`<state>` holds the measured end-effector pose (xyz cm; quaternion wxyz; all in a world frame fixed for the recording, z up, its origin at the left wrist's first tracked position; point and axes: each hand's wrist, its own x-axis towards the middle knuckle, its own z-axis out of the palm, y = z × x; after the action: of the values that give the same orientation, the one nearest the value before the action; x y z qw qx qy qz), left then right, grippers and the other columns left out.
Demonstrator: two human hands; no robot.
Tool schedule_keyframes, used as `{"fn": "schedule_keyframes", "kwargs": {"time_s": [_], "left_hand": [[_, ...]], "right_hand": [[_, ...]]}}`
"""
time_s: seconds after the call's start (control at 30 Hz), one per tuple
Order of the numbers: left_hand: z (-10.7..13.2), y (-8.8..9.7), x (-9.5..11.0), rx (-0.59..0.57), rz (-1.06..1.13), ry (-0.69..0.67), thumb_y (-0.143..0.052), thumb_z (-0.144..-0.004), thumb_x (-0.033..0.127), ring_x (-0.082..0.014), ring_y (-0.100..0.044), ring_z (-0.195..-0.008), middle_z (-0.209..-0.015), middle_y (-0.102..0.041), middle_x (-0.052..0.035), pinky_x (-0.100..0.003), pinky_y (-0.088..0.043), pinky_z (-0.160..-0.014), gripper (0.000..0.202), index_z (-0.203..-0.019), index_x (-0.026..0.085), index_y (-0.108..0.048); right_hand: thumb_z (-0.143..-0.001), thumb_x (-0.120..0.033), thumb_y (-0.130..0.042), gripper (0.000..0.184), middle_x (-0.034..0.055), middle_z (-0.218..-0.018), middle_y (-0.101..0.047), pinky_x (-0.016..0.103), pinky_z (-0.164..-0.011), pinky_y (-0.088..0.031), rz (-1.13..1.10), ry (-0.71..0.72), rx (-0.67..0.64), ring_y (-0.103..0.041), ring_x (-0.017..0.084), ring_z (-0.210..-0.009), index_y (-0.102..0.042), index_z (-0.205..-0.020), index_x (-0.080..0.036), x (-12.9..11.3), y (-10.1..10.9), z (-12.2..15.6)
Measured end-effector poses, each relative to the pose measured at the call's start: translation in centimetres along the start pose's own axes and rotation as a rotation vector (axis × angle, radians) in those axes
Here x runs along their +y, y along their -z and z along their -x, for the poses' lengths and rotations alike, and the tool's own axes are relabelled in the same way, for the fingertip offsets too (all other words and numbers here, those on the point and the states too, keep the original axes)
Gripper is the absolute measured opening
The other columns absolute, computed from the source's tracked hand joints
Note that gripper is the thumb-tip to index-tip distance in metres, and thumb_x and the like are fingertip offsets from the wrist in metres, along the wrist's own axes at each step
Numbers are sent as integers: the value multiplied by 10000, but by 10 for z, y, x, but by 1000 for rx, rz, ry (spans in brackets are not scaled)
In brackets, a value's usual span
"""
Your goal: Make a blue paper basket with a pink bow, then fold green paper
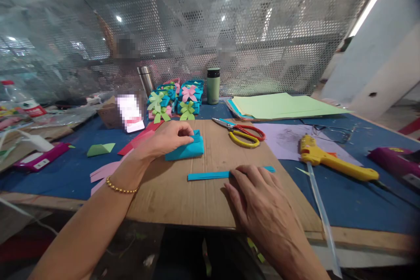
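A left hand [164,138] curls narrowly over a blue paper box [185,152] on cardboard [170,199], its grip partly hidden and unclear; the right hand [257,190], loosely open, rests on a blue strip [210,176]. Scissors [241,131] lie beyond, a glue gun [341,164] rightward.
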<state>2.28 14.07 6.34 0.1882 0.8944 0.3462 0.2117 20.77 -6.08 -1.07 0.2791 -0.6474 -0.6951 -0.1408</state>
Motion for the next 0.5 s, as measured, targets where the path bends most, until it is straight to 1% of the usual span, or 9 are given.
{"fn": "schedule_keyframes", "kwargs": {"time_s": [0.13,0.27,0.33,0.4,0.5], "left_hand": [[7,4,8,8,18,-36,-610,-827,300,-165,-610,-774,-858,-714,-39,-279,-455,-672,178,-895,171,-712],[17,9,17,-18,17,-102,-594,-852,253,-190,-658,-921,-1013,-753,-35,-308,-485,-806,204,-984,201,-740],[23,12,21,-34,-9,-150,-574,-868,220,-194,-668,-960,-1054,-759,-34,-318,-483,-851,219,-1008,208,-742],[31,15,26,-42,-64,-210,-555,-876,187,-196,-667,-945,-1029,-762,-37,-333,-474,-871,209,-981,204,-734],[47,21,36,-29,-182,-335,-520,-889,138,-197,-648,-918,-950,-750,-19,-402,-407,-967,204,-915,213,-707]], "right_hand": [[-1026,-310,-483,176,91,-996,-623,460,-835,-409,-1,-2,0,-542,277,-921,-624,-1036,-204,-1,1,-1],[-1027,-283,-482,156,95,-1042,-621,468,-872,-427,-28,5,6,-552,269,-945,-616,-1052,-208,-2,4,0],[-1023,-276,-491,152,101,-1081,-614,483,-904,-436,-32,1,16,-553,276,-979,-617,-1067,-205,-2,4,1],[-1017,-276,-499,162,118,-1150,-601,499,-923,-447,-29,-2,33,-546,294,-1033,-618,-1092,-195,-1,4,2],[-1013,-271,-501,189,140,-1232,-581,515,-927,-461,-34,9,81,-535,316,-1089,-620,-1131,-183,1,4,3]]}}
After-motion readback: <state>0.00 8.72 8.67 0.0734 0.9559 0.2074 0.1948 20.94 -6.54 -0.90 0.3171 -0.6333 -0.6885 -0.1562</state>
